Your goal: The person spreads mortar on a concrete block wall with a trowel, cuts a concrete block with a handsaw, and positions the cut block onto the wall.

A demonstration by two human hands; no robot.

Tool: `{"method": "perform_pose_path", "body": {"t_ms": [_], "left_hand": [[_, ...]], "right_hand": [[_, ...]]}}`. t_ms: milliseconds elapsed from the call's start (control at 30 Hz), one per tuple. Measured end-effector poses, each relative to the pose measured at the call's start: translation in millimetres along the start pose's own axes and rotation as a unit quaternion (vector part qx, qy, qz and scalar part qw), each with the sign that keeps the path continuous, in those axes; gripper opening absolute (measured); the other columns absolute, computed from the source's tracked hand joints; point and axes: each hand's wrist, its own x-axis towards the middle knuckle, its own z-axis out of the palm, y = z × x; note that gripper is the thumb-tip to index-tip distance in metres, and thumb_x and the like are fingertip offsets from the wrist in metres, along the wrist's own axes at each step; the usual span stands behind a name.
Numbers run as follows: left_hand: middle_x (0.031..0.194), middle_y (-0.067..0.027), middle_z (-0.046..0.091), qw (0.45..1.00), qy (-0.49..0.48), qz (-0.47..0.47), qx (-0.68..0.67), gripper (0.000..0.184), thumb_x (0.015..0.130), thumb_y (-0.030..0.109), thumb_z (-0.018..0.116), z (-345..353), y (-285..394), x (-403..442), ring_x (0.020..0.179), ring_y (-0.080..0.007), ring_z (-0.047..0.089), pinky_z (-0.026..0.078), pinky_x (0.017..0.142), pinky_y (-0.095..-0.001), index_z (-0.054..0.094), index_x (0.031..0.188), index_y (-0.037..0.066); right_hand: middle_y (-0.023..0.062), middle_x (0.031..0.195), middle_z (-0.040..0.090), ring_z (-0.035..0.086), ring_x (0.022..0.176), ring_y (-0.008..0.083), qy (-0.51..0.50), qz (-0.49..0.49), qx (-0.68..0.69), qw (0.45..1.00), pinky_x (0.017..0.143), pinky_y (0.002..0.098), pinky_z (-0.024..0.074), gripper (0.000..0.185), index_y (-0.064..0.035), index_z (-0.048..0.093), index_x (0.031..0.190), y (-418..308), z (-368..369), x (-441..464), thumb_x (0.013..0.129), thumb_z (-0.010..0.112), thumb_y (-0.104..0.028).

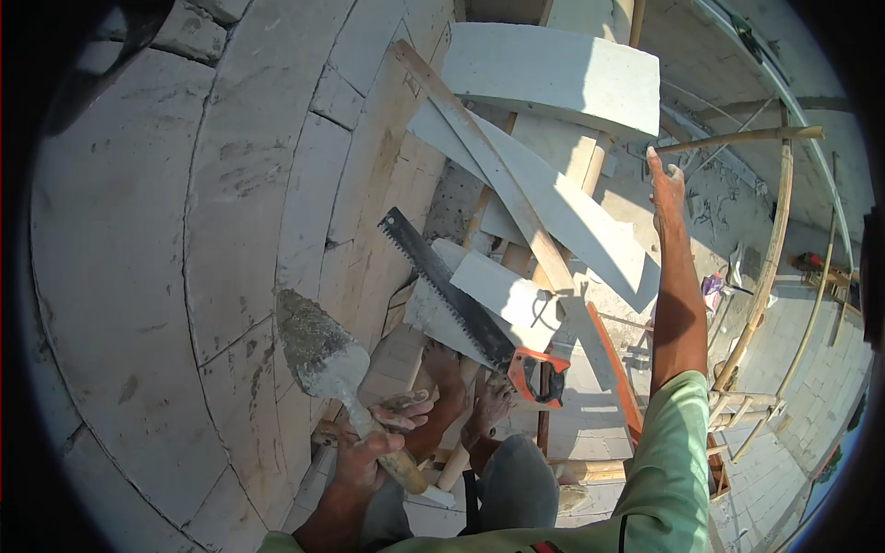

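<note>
My left hand (358,458) is closed around the wooden handle of a trowel (323,348). The blade points up and left, coated with grey mortar, in front of the block wall. My right arm stretches forward. At its end my right hand (667,186) has one finger extended and the thumb apart, by the lower right corner of a large white block (553,76); whether it touches is unclear. A handsaw (452,300) with an orange and black handle lies across white block pieces (502,288), between my hands.
A wall of pale blocks (120,230) fills the left side. A long wooden board (489,170) slants over a white slab (562,207). Bamboo poles (761,286) stand at the right, with a lower floor beyond. My bare feet (484,410) are below the saw.
</note>
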Motion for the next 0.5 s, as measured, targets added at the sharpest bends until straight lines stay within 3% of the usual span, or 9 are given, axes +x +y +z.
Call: {"method": "perform_pose_path", "body": {"t_ms": [67, 100, 167, 233, 267, 300, 367, 400, 500], "left_hand": [[0.116, -0.0336, 0.058, 1.0, 0.02, 0.011, -0.012, 0.024, 0.067, 0.007, 0.069, -2, 7, 7, 0.114, -0.0451, 0.057, 0.05, 0.094, -0.0549, 0.063, 0.088, -0.004], [0.116, -0.0342, 0.058, 1.0, 0.007, 0.026, 0.01, 0.024, 0.067, 0.008, 0.069, -3, 11, 11, 0.113, -0.0457, 0.058, 0.05, 0.094, -0.055, 0.063, 0.087, -0.005], [0.116, -0.0347, 0.057, 0.998, -0.006, 0.046, 0.033, 0.025, 0.067, 0.009, 0.068, -3, 16, 19, 0.112, -0.0464, 0.058, 0.05, 0.094, -0.055, 0.062, 0.086, -0.006], [0.115, -0.0362, 0.057, 0.996, -0.005, 0.084, 0.031, 0.026, 0.067, 0.012, 0.066, -2, 18, 23, 0.11, -0.0477, 0.059, 0.05, 0.093, -0.0559, 0.061, 0.084, -0.008], [0.111, -0.0372, 0.057, 0.994, 0.008, 0.097, 0.051, 0.027, 0.068, 0.014, 0.063, 0, 19, 24, 0.11, -0.0488, 0.058, 0.051, 0.091, -0.0567, 0.061, 0.084, -0.008], [0.111, -0.0372, 0.057, 0.993, 0.004, 0.104, 0.049, 0.027, 0.068, 0.014, 0.063, 0, 21, 26, 0.11, -0.0488, 0.058, 0.051, 0.091, -0.0567, 0.061, 0.084, -0.008], [0.108, -0.0367, 0.058, 0.991, -0.027, 0.116, 0.061, 0.027, 0.068, 0.013, 0.063, -2, 21, 28, 0.11, -0.0489, 0.058, 0.051, 0.09, -0.0573, 0.062, 0.085, -0.008], [0.106, -0.0377, 0.059, 0.991, -0.01, 0.131, 0.034, 0.025, 0.068, 0.009, 0.064, -5, 15, 26, 0.107, -0.0491, 0.059, 0.051, 0.09, -0.0578, 0.062, 0.086, -0.009], [0.106, -0.0383, 0.058, 0.989, -0.014, 0.146, 0.033, 0.024, 0.068, 0.005, 0.065, -6, 11, 28, 0.106, -0.0494, 0.059, 0.051, 0.09, -0.0577, 0.062, 0.086, -0.009]], "right_hand": [[0.0323, 0.129, 0.05, 0.049, 0.123, 0.0387, 0.026, 0.008, 0.012, 1.0, 0.104, 0.046, 0.0374, 0.106, 0.0144, 0.039, 0.133, 1, 10, 48, 0.071, 0.07, -0.066], [0.022, 0.11, 0.053, 0.047, 0.096, 0.0268, 0.037, -0.006, 0.021, 0.999, 0.078, 0.0369, 0.0346, 0.099, 0.0106, 0.047, 0.126, 5, 13, 73, 0.071, 0.07, -0.068], [0.0117, 0.091, 0.056, 0.045, 0.07, 0.015, 0.049, -0.022, 0.034, 0.998, 0.051, 0.0277, 0.0319, 0.092, 0.0068, 0.055, 0.12, 3, 23, 99, 0.071, 0.069, -0.07], [0.0073, 0.087, 0.053, 0.037, 0.064, 0.0133, -0.017, 0.029, 0.104, 0.994, 0.05, 0.0286, 0.0262, 0.088, 0.004, 0.06, 0.116, -1, 28, 116, 0.07, 0.07, -0.071], [0.0088, 0.095, 0.058, 0.048, 0.072, 0.016, -0.058, 0.039, 0.124, 0.99, 0.055, 0.0295, 0.0376, 0.087, 0.0027, 0.059, 0.118, 2, 31, 126, 0.071, 0.07, -0.069], [0.0088, 0.095, 0.058, 0.048, 0.072, 0.016, -0.056, 0.031, 0.127, 0.99, 0.055, 0.0295, 0.0376, 0.087, 0.0027, 0.059, 0.118, -1, 38, 126, 0.071, 0.07, -0.069], [0.0119, 0.105, 0.061, 0.057, 0.088, 0.0203, -0.035, 0.021, 0.195, 0.98, 0.07, 0.0341, 0.0485, 0.085, 0.0024, 0.059, 0.12, -7, 54, 111, 0.073, 0.07, -0.067], [0.0174, 0.118, 0.058, 0.055, 0.103, 0.0251, -0.05, 0.029, 0.215, 0.975, 0.084, 0.0399, 0.0469, 0.081, 0.0036, 0.059, 0.119, -9, 56, 105, 0.073, 0.072, -0.062], [0.0161, 0.12, 0.058, 0.055, 0.106, 0.0258, -0.079, 0.049, 0.253, 0.963, 0.085, 0.0395, 0.0468, 0.08, 0.0029, 0.058, 0.121, -1, 56, 102, 0.073, 0.075, -0.059]]}}
